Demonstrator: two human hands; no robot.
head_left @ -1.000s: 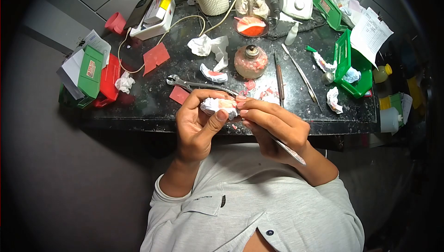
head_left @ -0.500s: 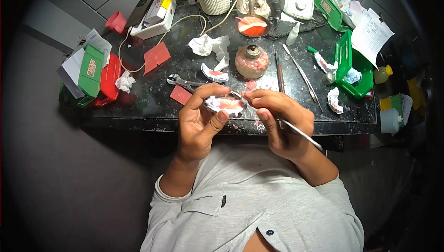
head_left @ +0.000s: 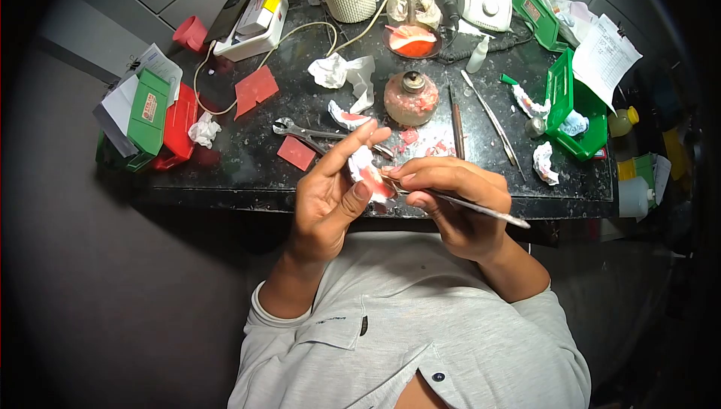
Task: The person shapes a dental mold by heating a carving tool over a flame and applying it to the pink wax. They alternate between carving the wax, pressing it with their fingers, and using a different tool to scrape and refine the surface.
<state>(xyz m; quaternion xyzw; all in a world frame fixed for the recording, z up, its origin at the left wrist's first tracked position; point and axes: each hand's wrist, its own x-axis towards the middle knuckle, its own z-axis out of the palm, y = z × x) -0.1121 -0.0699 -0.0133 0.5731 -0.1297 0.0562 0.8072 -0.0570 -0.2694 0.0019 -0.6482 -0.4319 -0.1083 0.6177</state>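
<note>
My left hand [head_left: 324,202] is closed around a white plaster dental cast [head_left: 363,164] with pink-red wax on it, held tilted above the bench's front edge. My right hand [head_left: 472,202] grips a slim metal wax carver [head_left: 492,214] like a pen. Its handle sticks out to the lower right, and its working end is at the cast, mostly hidden by the fingers. Just behind the hands lie pliers-like metal tools [head_left: 308,132], a second cast piece with pink wax [head_left: 348,116] and a small pink wax sheet [head_left: 296,153].
A glass spirit burner [head_left: 411,101] stands behind my hands, with a dish of red wax [head_left: 414,42] farther back. On the right are a brown-handled tool [head_left: 457,129], a long metal tool [head_left: 492,120] and a green box [head_left: 582,127]. Red and green boxes [head_left: 176,127] stand left.
The cast has turned from lying nearly level to a steeper tilt in my left hand. My right hand and the carver have shifted slightly down, the handle now lying flatter.
</note>
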